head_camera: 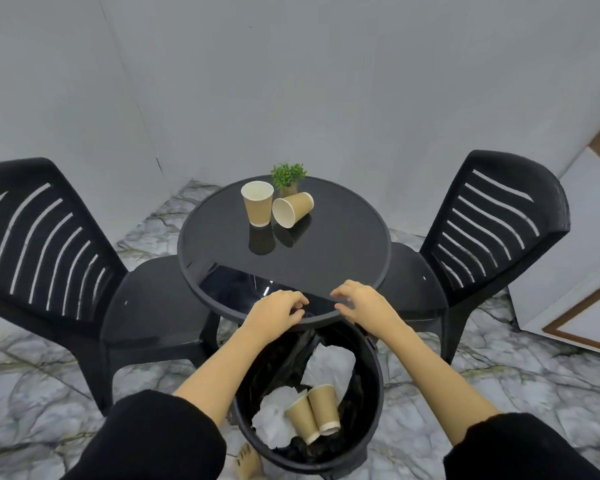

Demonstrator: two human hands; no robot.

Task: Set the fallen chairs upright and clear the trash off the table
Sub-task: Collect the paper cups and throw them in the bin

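Two cups (276, 206) on table (343, 251), well beyond both empty hands (317, 304).

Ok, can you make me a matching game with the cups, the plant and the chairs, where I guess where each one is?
Things:
1. Standing cup
2. Tipped cup
3. Plant
4. Two cups
5. Chairs

Places or states:
A. In the bin, among crumpled paper
B. At the table's far edge
C. Upright, one each side of the table
D. On its side on the table
E. Upright on the table, left of another cup

Pairs: 1-E, 2-D, 3-B, 4-A, 5-C
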